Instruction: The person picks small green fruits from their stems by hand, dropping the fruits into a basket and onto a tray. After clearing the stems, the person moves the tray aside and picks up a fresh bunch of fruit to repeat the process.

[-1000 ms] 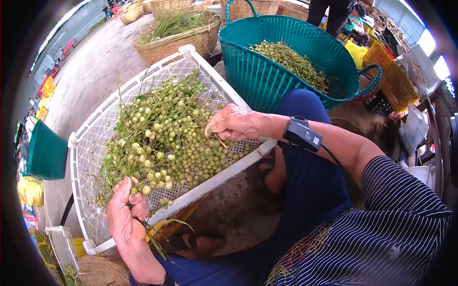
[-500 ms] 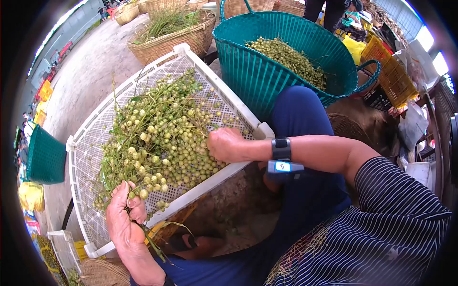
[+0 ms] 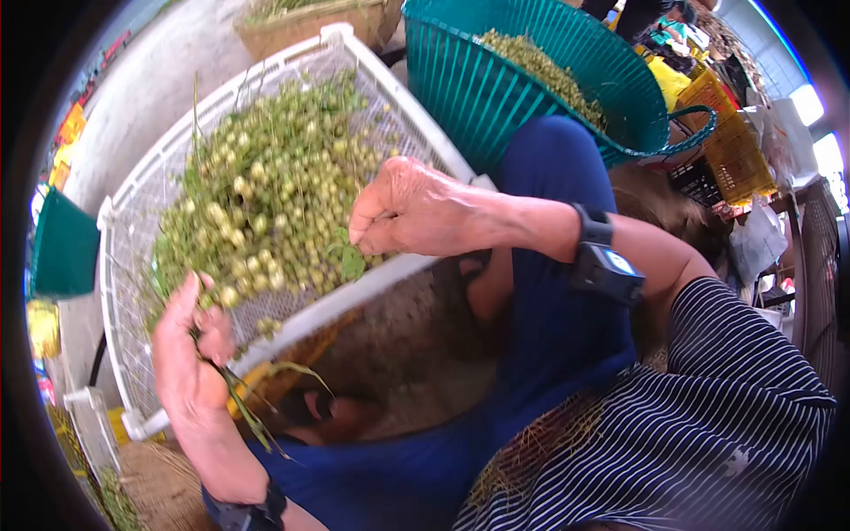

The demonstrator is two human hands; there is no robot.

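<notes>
A bare concrete floor (image 3: 150, 97) runs out behind a crowd of containers: a wicker basket (image 3: 310, 18) at the top edge, a yellow crate (image 3: 726, 133) off to the right, and a teal basket (image 3: 478, 80) standing close behind the work.

From the head camera, a white perforated tray (image 3: 104, 292) rests tilted across the person's lap, heaped with berry sprigs (image 3: 266, 177). The left hand (image 3: 186, 354) is closed around a bundle of stalks (image 3: 243, 411) at the tray's near corner, their ends trailing below the fist. The right hand (image 3: 407, 208) sits at the pile's near edge with its fingers bunched against the thumb. I cannot tell whether anything is caught between them.

Judging by the lie of things, the job looks partly done: the teal basket holds a good load of loose berries (image 3: 549, 71), yet most of the tray's fruit is on its stems.

The whole frame is blurred, so single berries smear together. The tray's far corner is cut off, and the basket's bottom is hidden behind a knee.
</notes>
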